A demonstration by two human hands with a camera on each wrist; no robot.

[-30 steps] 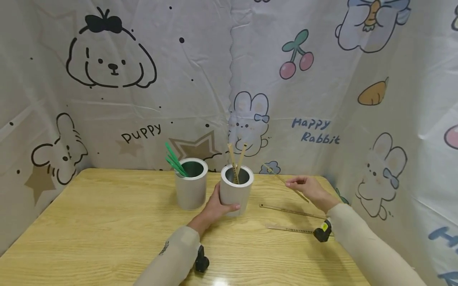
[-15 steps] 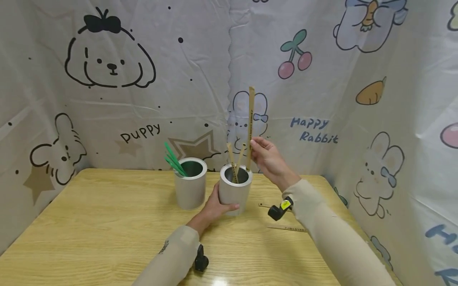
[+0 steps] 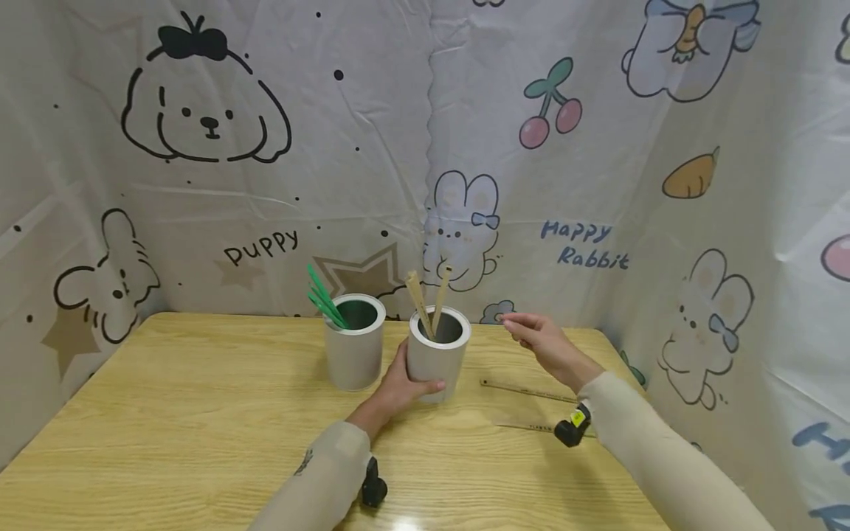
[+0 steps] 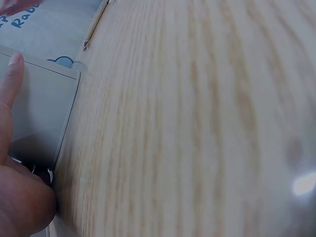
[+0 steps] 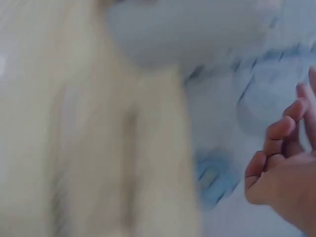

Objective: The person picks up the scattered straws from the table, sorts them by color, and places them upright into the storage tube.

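My left hand (image 3: 396, 387) grips the white cylindrical cup (image 3: 438, 365) on the right, its thumb across the front. In the left wrist view a finger (image 4: 12, 81) lies along the cup's wall (image 4: 42, 106). Several wooden rulers (image 3: 417, 302) lean inside that cup, tops above the rim; their lower ends are hidden. To the cup's right, above the table, my right hand (image 3: 547, 346) holds nothing, and in the right wrist view its fingers (image 5: 281, 131) are loosely bent. Below it, one wooden ruler (image 3: 527, 391) lies on the table, with a second ruler (image 3: 524, 425) nearer me.
A second white cup (image 3: 355, 361) stands just left of the gripped one, with several green sticks (image 3: 324, 301) leaning out over its left rim. The wooden table (image 3: 199, 413) ends at a printed cloth backdrop (image 3: 372, 147) behind and at both sides.
My right hand carried a wooden ruler from the table to over the right cup, let it go inside, and moved back right. My left hand kept its grip on the cup.
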